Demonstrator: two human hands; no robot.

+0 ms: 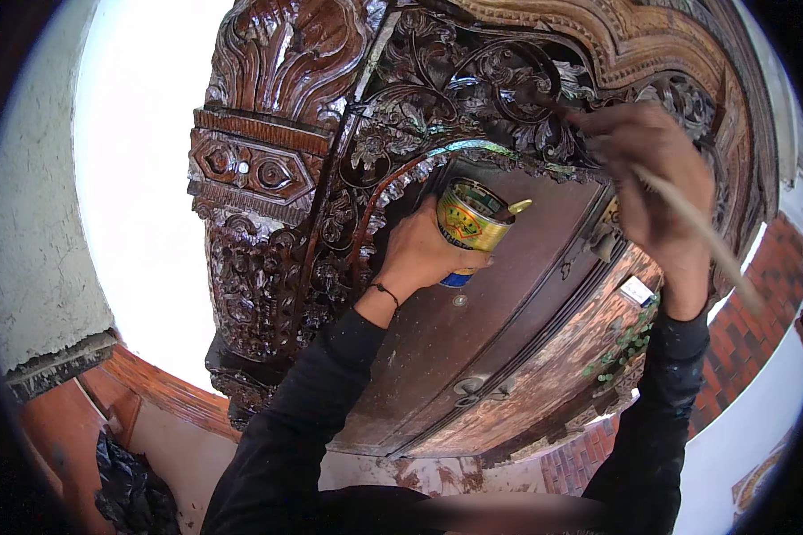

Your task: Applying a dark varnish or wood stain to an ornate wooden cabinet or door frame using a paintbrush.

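My left hand (419, 254), with a dark cord round its wrist, is wrapped round an open paint can (469, 227) with a yellow, green and blue label. The can is held tilted in front of the flat brown door panel (499, 303). My right hand (655, 178), smeared by motion, grips a paintbrush (697, 227). Its pale handle points down to the right, and its dark tip lies at the pierced floral carving (437, 102) of the wooden panel. Whether the bristles touch the wood cannot be told. The carving looks dark and glossy.
At the left rises a thick carved pillar (268, 169) beside a bright white area. A scalloped moulding (651, 45) curves over the top right. Lower on the door are metal ring handles (482, 389). A black plastic bag (132, 490) lies bottom left; brick-patterned surface (731, 357) shows right.
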